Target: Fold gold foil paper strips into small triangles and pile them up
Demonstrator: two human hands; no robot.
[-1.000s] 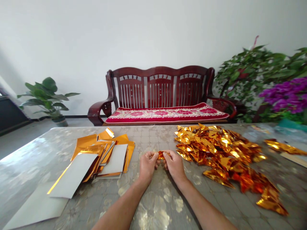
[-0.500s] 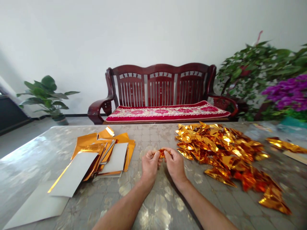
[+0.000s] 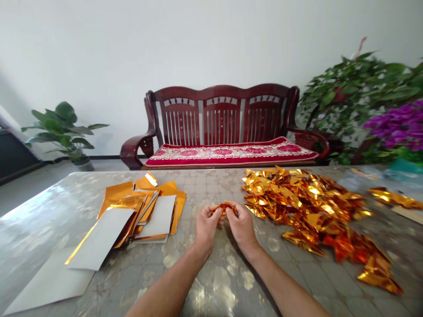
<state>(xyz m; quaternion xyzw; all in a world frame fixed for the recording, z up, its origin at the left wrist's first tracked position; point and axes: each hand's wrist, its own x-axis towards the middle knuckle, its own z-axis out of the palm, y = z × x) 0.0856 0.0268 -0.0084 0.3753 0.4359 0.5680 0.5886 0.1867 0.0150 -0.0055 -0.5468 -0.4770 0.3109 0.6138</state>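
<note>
A glossy patterned tabletop (image 3: 148, 275) spreads beneath and around a heap of folded gold foil shapes (image 3: 297, 193). Behind that heap, and reaching away to its left, stands a dark red wooden settee (image 3: 220, 123). Well left of the heap lie loosely stacked sheets (image 3: 132, 220), some faces gold, others pale grey. Just left of the heap are a person's bare hands: the right hand (image 3: 240, 223) nearer to it, the left hand (image 3: 205, 225) farther off. Between them, the fingers of both pinch a small foil piece (image 3: 223, 207), thumbs close together. The foil looks thin, so uneven thumb pressure might tear it or crease it askew; a slack pinch could let it unfold.
</note>
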